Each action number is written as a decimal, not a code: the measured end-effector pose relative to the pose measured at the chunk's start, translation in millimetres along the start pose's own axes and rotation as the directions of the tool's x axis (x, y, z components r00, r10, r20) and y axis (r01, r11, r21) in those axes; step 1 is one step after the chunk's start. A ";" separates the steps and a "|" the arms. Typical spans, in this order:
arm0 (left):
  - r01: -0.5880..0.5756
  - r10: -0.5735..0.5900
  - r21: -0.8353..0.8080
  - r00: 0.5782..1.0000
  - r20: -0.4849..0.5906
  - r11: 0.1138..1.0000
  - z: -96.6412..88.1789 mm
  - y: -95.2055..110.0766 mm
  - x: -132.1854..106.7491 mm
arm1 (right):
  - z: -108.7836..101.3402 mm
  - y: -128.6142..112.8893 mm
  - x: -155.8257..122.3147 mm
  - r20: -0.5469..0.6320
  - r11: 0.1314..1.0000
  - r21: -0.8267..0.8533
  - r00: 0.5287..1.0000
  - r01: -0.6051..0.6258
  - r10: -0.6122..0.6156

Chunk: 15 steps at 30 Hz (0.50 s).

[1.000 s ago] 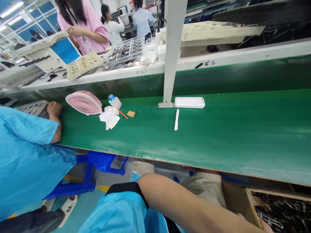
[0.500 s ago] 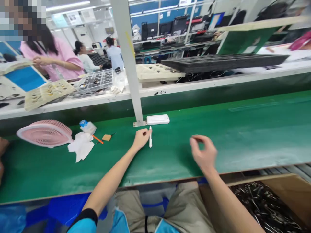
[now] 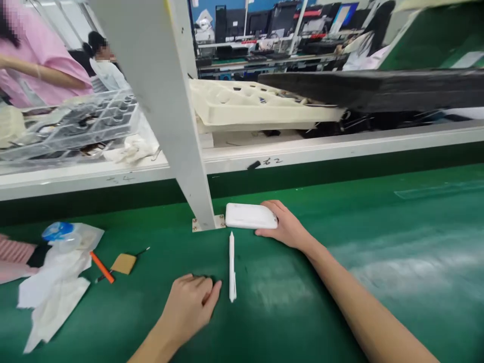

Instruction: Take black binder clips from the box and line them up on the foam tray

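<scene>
A white, flat, rounded rectangular device [image 3: 247,216] like a power bank lies on the green mat beside the foot of a post. My right hand [image 3: 287,227] grips its right end, thumb on the near side and fingers on the far side. Just below it, a white pen [image 3: 232,267] rests on the mat, pointing away from me. My left hand [image 3: 191,302] lies to the left of the pen, fingers curled in, the thumb close to the pen but apart from it. No object shows in that hand.
A grey-white post [image 3: 189,166] is bolted to the green bench [image 3: 302,312]. At left lie white tissues [image 3: 56,292], a blue-capped container [image 3: 62,234], an orange stick [image 3: 102,267], a tan sponge-like piece [image 3: 123,263] and part of a pink fan [image 3: 15,257]. Trays [image 3: 260,113] line the shelf behind.
My right hand has moved left and forward and taken hold of the white device. My left hand has drawn back from beside the pen's tip. The view has come closer to the bench.
</scene>
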<state>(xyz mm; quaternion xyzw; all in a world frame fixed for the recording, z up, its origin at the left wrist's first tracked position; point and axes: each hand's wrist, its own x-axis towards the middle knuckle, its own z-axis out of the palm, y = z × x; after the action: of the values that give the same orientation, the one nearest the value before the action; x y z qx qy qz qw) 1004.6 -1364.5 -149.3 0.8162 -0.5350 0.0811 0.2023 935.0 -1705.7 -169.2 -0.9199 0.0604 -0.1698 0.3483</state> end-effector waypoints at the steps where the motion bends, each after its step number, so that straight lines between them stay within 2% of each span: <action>1: -0.007 0.007 -0.002 1.000 -0.011 1.000 -0.5 -0.3 1.4 | -1.7 -0.5 -0.4 0.009 1.000 0.014 1.000 -0.005 0.005; 4: 0.000 -0.001 -0.023 0.999 -0.041 1.000 -3.6 -3.0 6.2 | -5.0 -2.0 -0.7 0.023 1.000 0.015 1.000 -0.005 0.004; 8: 0.010 -0.010 -0.007 1.000 0.001 1.000 -3.7 -6.2 9.8 | -3.6 6.1 3.1 0.009 0.999 -0.007 0.999 0.033 -0.033; 11: 0.011 -0.011 0.006 1.000 -0.021 1.000 -1.2 -9.2 6.5 | -1.1 8.2 6.4 0.012 0.997 -0.044 0.997 0.071 -0.070; 13: 0.043 -0.043 0.007 0.998 -0.053 0.999 -3.4 -11.6 4.5 | -2.4 -1.1 5.2 0.009 0.991 -0.080 0.994 0.107 -0.107; 15: 0.113 -0.112 0.005 0.988 -0.102 0.994 -11.7 -10.6 8.6 | -8.7 -17.9 -1.5 -0.064 0.987 -0.139 0.994 0.078 -0.087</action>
<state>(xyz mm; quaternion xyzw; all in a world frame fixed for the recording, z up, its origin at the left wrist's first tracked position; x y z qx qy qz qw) 1018.8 -1363.1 -138.2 0.8411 -0.4767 0.1137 0.2288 930.4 -1697.3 -151.7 -0.9367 0.0460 -0.2117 0.2749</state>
